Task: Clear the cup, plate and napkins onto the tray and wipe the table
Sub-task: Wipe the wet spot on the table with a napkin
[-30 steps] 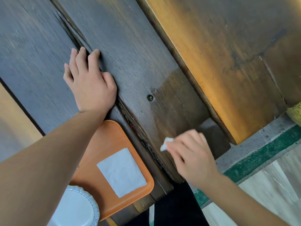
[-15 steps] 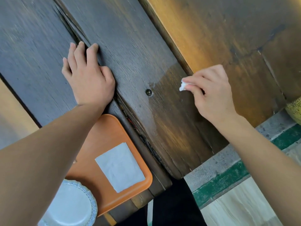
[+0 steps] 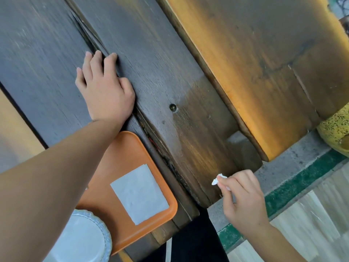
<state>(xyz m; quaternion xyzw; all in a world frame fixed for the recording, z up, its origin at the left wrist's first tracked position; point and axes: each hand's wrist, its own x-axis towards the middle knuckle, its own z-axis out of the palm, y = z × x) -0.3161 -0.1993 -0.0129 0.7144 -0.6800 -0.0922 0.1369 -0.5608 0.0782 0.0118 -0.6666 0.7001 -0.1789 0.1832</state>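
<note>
- One white plate [image 3: 79,241] with a scalloped, ridged rim sits at 7 o'clock, on the near left part of the tray, partly hidden under the left forearm.
- One orange tray [image 3: 120,148], smooth plastic with rounded corners, lies on the table at 6 to 7 o'clock.
- One flat, square white napkin [image 3: 139,193] lies on the tray, just right of the plate.
- The left hand [image 3: 105,87] lies palm down at 10 o'clock, fingers straight and close together, pressing on the table across a crack between two planks.
- The table [image 3: 160,72] is made of dark, rough-grained wooden planks; three show, the rightmost lit orange. One screw head [image 3: 173,107] sits in the middle plank near the centre.
- The right hand [image 3: 241,197], at 4 to 5 o'clock, pinches one small crumpled white napkin wad [image 3: 217,179] between thumb and fingertips, at the near edge of the middle plank.
- A grey and green floor strip [image 3: 302,178] runs beyond the table's edge at 4 o'clock.
</note>
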